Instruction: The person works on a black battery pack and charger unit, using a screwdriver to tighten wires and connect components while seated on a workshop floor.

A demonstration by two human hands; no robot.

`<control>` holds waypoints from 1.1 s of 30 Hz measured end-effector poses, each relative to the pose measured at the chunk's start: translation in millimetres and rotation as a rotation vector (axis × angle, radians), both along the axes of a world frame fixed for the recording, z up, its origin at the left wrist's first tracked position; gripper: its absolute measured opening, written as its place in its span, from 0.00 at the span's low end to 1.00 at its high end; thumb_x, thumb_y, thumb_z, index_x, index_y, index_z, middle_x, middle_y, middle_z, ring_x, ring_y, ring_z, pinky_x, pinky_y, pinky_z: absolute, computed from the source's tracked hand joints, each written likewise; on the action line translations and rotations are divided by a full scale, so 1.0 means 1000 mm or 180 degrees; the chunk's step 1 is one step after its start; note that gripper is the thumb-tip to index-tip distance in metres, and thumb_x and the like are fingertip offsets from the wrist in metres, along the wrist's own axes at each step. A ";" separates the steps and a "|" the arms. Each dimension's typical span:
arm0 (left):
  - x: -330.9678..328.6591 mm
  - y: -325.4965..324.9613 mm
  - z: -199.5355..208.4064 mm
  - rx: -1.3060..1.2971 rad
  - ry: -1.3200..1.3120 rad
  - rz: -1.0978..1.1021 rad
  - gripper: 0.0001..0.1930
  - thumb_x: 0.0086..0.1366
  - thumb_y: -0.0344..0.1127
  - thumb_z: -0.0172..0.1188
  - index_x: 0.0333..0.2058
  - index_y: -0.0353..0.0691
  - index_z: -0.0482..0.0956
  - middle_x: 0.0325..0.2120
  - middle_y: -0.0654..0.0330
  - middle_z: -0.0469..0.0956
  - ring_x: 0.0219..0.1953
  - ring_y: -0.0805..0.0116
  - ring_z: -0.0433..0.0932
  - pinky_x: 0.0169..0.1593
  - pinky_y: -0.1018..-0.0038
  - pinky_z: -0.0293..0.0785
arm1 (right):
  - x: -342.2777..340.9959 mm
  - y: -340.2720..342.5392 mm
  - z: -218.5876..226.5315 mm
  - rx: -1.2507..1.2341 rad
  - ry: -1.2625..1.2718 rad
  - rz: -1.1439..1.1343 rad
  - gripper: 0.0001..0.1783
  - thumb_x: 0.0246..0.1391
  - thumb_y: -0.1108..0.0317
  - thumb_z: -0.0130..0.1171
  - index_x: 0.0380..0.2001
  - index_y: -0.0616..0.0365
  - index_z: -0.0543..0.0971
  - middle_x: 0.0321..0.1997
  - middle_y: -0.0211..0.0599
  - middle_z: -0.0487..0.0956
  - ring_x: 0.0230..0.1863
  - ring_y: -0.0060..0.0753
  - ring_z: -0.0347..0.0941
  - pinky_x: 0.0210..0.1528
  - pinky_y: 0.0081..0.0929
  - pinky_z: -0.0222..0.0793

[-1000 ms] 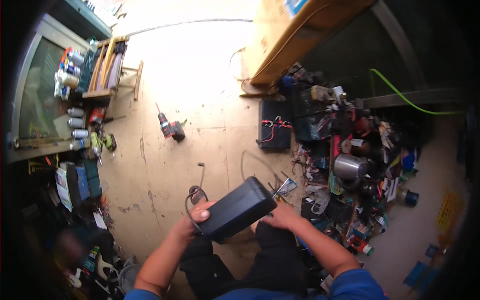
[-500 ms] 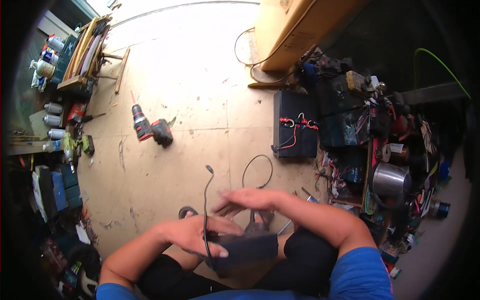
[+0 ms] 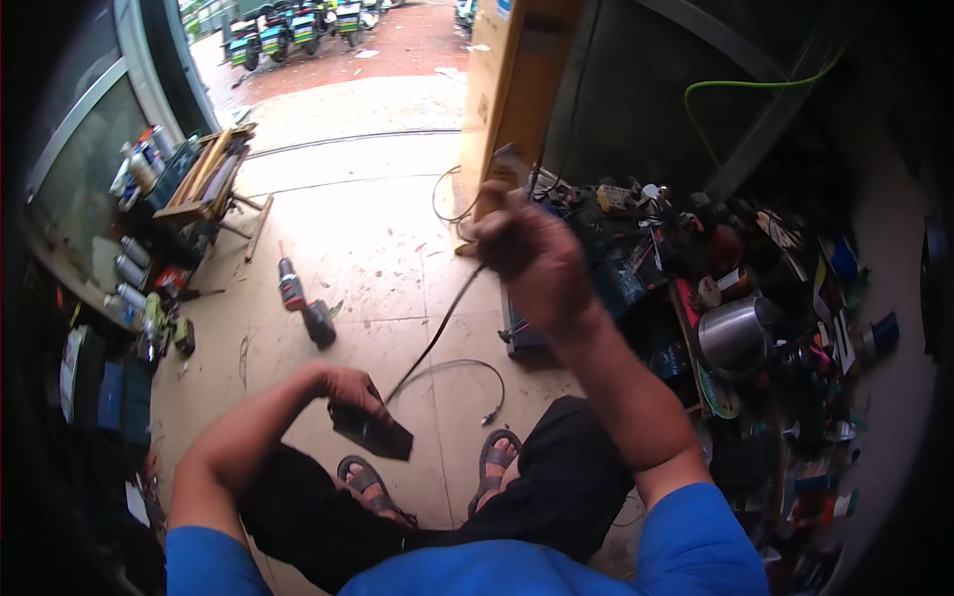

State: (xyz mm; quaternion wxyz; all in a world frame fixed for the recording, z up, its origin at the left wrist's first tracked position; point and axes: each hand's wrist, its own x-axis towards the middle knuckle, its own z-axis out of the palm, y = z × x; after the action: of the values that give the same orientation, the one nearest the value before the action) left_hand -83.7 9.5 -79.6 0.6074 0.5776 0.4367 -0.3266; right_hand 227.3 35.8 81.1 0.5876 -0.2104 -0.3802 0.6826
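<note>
Half a second after both hands sat close together low in the frame, we see the right hand [image 3: 532,253] raised to the upper centre, a dark cord [image 3: 434,341] running nearly straight from it down toward the black box [image 3: 376,432]. For the work in hand, we judge, the cord is now drawn out clear of the box. The right forearm angles up from the lower right, fingers curled around the cord; blur keeps us from telling what shows at the fingertips. At lower centre-left, the left elbow bends outward and the left hand [image 3: 358,392] grips the tilted box from above, fingers wrapped over it, while a grey cable [image 3: 494,375] arcs just to its right.
</note>
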 end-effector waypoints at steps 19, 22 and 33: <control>-0.070 -0.042 0.104 0.0061 -0.1941 0.3428 0.26 0.62 0.67 0.62 0.33 0.46 0.82 0.22 0.64 0.82 0.20 0.70 0.78 0.22 0.74 0.73 | 0.027 -0.077 -0.028 0.1141 -0.3705 -0.0370 0.21 0.63 0.54 0.67 0.46 0.64 0.85 0.37 0.32 0.86 0.37 0.20 0.77 0.42 0.22 0.74; -0.053 -0.051 0.115 -0.0037 -0.2229 0.3486 0.28 0.61 0.68 0.63 0.30 0.45 0.83 0.19 0.63 0.81 0.18 0.68 0.78 0.21 0.73 0.73 | -0.007 -0.096 -0.018 0.0825 -0.3805 0.0483 0.35 0.56 0.49 0.73 0.57 0.66 0.80 0.46 0.41 0.86 0.37 0.24 0.77 0.41 0.25 0.75; -0.015 -0.045 0.121 -0.1055 -0.4301 0.3111 0.50 0.68 0.79 0.33 0.67 0.37 0.68 0.54 0.43 0.80 0.49 0.45 0.83 0.55 0.56 0.77 | 0.002 -0.083 -0.001 -0.0736 -0.2102 0.0710 0.24 0.55 0.43 0.72 0.34 0.52 0.78 0.22 0.18 0.66 0.19 0.12 0.56 0.21 0.15 0.48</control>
State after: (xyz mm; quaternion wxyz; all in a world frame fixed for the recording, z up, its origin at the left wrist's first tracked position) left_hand -98.9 -35.5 41.7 0.8873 0.2985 0.1271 0.3277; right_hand 229.1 -46.9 79.9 0.3275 -0.4416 -0.4904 0.6762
